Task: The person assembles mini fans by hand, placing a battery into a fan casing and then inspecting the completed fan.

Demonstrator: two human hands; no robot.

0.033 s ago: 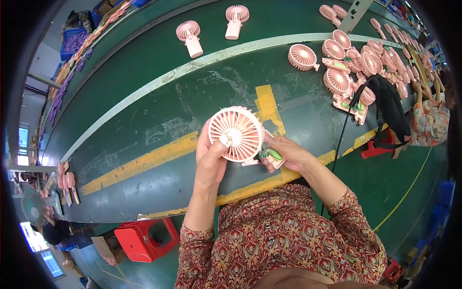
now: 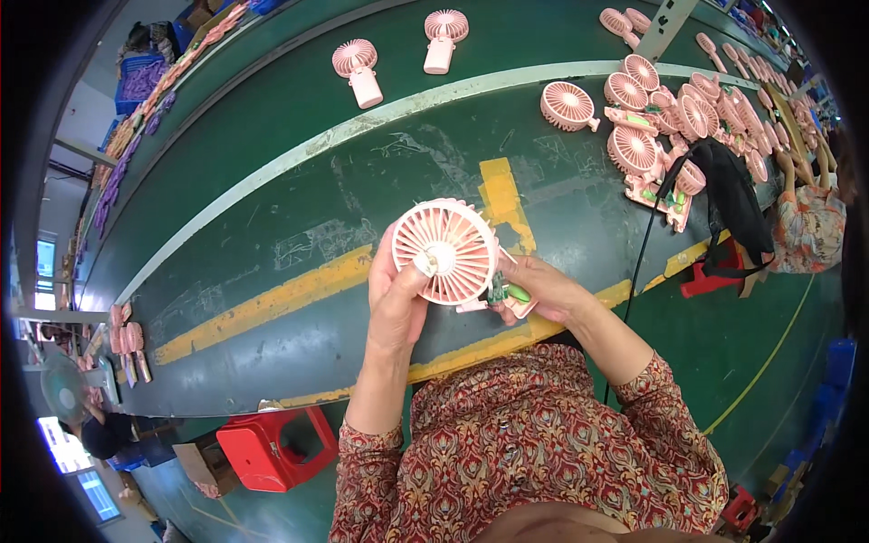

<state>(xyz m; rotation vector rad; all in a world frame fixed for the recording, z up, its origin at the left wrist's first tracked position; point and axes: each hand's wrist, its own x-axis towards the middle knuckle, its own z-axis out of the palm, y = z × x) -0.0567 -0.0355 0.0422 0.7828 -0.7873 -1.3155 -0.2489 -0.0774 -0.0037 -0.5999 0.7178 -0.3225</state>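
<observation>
My left hand point(image 2: 398, 299) is closed round the round slatted head of a pink handheld fan point(image 2: 453, 240), its thumb pressed on the hub. At the lower right of that head, the fan's handle is open and shows a green circuit board and a green battery point(image 2: 519, 293). The fingers of my right hand point(image 2: 543, 288) pinch this handle part; its fingertips are partly hidden behind it. Both hands hold the fan just above the near side of the dark green workbench point(image 2: 299, 317).
A heap of pink fan parts point(image 2: 634, 149) lies on the right, beside a black bag-like item point(image 2: 729, 208). Two pink fans point(image 2: 365, 89) lie beyond the white strip. More fans point(image 2: 132, 339) are at the left end. A red stool point(image 2: 258, 452) stands below the bench; a co-worker point(image 2: 810, 231) is at far right.
</observation>
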